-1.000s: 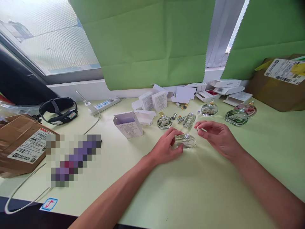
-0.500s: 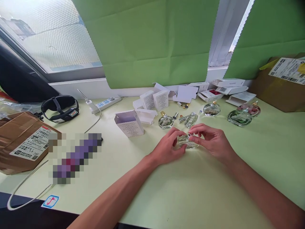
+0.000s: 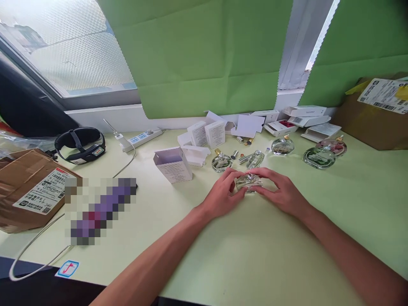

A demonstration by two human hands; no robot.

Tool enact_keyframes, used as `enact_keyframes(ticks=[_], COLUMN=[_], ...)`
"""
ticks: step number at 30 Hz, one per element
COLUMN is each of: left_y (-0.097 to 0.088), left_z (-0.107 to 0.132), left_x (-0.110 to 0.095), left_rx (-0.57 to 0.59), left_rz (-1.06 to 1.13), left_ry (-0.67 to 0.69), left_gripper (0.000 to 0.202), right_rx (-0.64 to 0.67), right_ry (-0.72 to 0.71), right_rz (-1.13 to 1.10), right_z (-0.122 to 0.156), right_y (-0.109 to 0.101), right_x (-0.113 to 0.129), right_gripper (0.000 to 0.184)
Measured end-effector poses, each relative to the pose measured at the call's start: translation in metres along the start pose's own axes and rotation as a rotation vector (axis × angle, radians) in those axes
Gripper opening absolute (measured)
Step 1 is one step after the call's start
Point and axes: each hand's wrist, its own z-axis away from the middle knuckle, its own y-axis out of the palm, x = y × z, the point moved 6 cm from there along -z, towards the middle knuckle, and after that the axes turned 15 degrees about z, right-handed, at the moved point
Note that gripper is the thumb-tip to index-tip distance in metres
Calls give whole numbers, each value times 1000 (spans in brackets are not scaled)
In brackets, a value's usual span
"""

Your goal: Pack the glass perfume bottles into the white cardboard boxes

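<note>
A clear glass perfume bottle (image 3: pixel 249 183) rests on the pale green table between my hands. My left hand (image 3: pixel 225 189) grips its left side, thumb in front and fingers behind. Around its right side curves my right hand (image 3: pixel 282 189), thumb on the front and fingertips by the neck. Just beyond lie another clear perfume bottle (image 3: pixel 255 159) and a bottle with a gold neck (image 3: pixel 222 162). A small silver cap (image 3: pixel 235 154) lies between those two.
An opened white carton (image 3: pixel 174 165) stands left of my hands, with more cartons (image 3: pixel 215 134) behind. Further bottles (image 3: pixel 318 157) stand at the right. A brown cardboard box (image 3: pixel 32 187), a black headset (image 3: pixel 80 145) and a power strip (image 3: pixel 143 139) occupy the left side.
My right hand has shifted from pinching the bottle's neck to holding its right side, with the thumb lower. The bottle has moved slightly left and away from me.
</note>
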Motion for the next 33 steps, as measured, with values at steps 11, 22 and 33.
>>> enact_keyframes(ticks=[11,22,33], left_y=[-1,-2,-3], left_z=[0,-1,0], left_x=[-15,-14,-16], left_rx=[32,49,-19], left_rz=[-100,-26,-30], left_ry=[194,162,210], left_gripper=[56,51,50], right_rx=[37,-7,-33], right_ry=[1,-7,-8], right_rz=[25,67,4], right_z=[3,5,8], right_y=[6,7,9], right_x=[-10,-13,-13], right_gripper=[47,44,47])
